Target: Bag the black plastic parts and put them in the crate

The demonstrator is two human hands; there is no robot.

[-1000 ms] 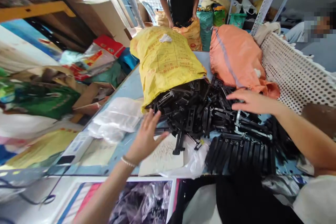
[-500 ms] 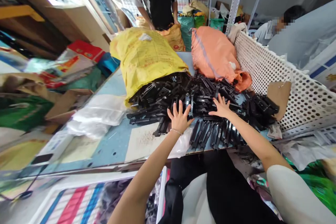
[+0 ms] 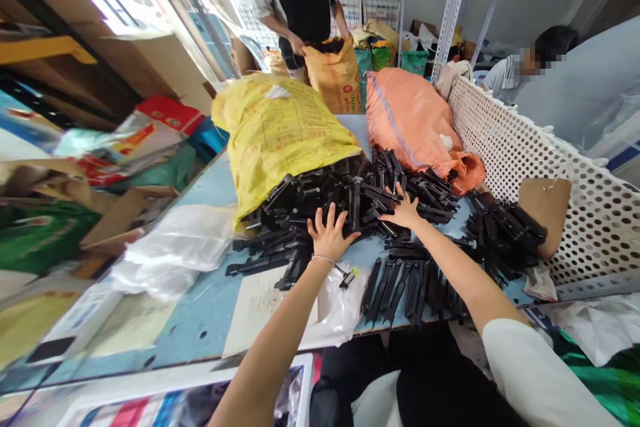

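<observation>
My left hand (image 3: 330, 235) lies with fingers spread against the front of a heap of long black parts (image 3: 355, 197), whose exact kind I cannot make out. My right hand (image 3: 403, 208) is also spread, palm down, touching the same heap farther right. Behind my left hand, black parts spill from the mouth of a yellow woven sack (image 3: 290, 130). An orange woven sack (image 3: 407, 120) lies behind the right part of the heap. Nearer to me, a row of black parts (image 3: 410, 287) lies side by side at the table edge. One small part (image 3: 347, 277) rests on clear plastic by my left wrist.
A white perforated crate (image 3: 540, 140) borders the table (image 3: 185, 320) on the right, with a cardboard piece (image 3: 545, 213) leaning on it. Clear plastic bags (image 3: 175, 240) lie left. Across the table a person (image 3: 305, 0) holds an orange-yellow sack (image 3: 335, 77); another person (image 3: 530, 60) is at right.
Both my hands have pushed away from me into the heap, and blue tabletop now shows between it and the front row. The person opposite has lifted the orange-yellow sack higher.
</observation>
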